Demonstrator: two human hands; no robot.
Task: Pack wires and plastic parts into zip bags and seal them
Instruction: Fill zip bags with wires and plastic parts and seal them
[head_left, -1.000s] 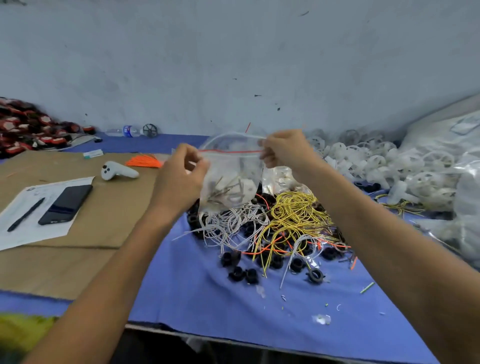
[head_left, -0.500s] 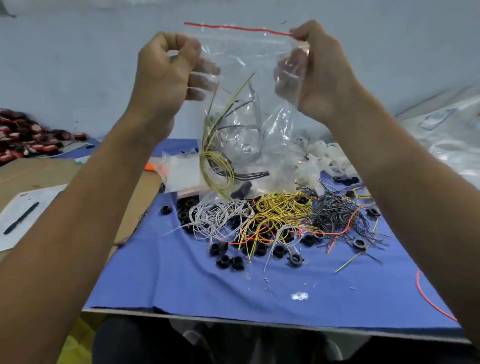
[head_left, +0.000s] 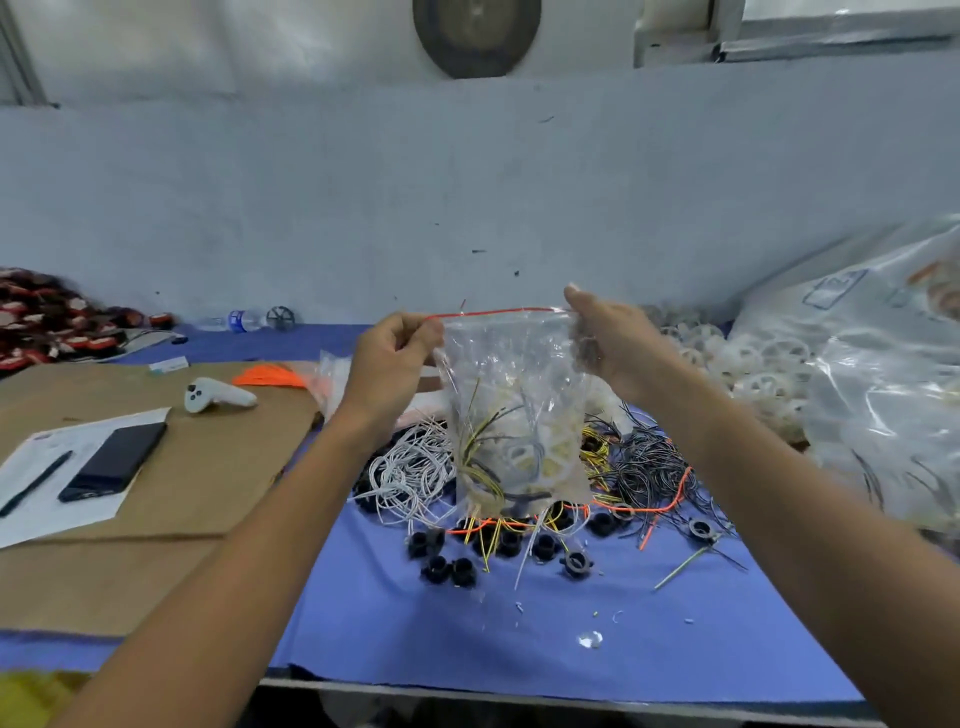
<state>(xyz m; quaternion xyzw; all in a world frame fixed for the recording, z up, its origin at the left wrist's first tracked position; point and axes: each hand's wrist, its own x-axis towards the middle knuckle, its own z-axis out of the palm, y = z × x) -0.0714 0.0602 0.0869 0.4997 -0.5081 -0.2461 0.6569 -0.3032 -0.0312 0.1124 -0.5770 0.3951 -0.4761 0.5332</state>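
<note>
- L hand (head_left: 395, 358) pinches the bag (head_left: 514, 415) at its top-left corner, fingers curled on the plastic. R hand (head_left: 608, 338) pinches the top-right corner, thumb up.
- Bag hangs between the hands, above the wire pile (head_left: 410, 467), w/ the red strip (head_left: 493, 312) taut across the top. Yellow, black and grey wires plus pale plastic bits sit low inside.
- I can't tell if the zip is pressed shut.
- Risk: a thin red sliver pokes up by the strip near the L hand. If that's a wire end, I'd expect it to jam the seal and leave a gap.
- Risk: grip is corners only. If one pinch slips w/ the mouth unsealed, the bag tips and spills.
- Risk: the bag's bottom looks close to the pile at 6 o'clock, so loose ends could snag it.
- Room at 3 o'clock is tight: white wheels (head_left: 748, 364), then a big sack (head_left: 883, 389).
- 9 o'clock: flat cardboard (head_left: 208, 467) w/ phone (head_left: 114, 460) and controller (head_left: 218, 397).
- 6 o'clock, past the black parts (head_left: 447, 569): mostly bare blue cloth (head_left: 467, 634), prob the best set-down. The table edge is right after it, so small bits could roll off.
- 12 o'clock: wall.
</note>
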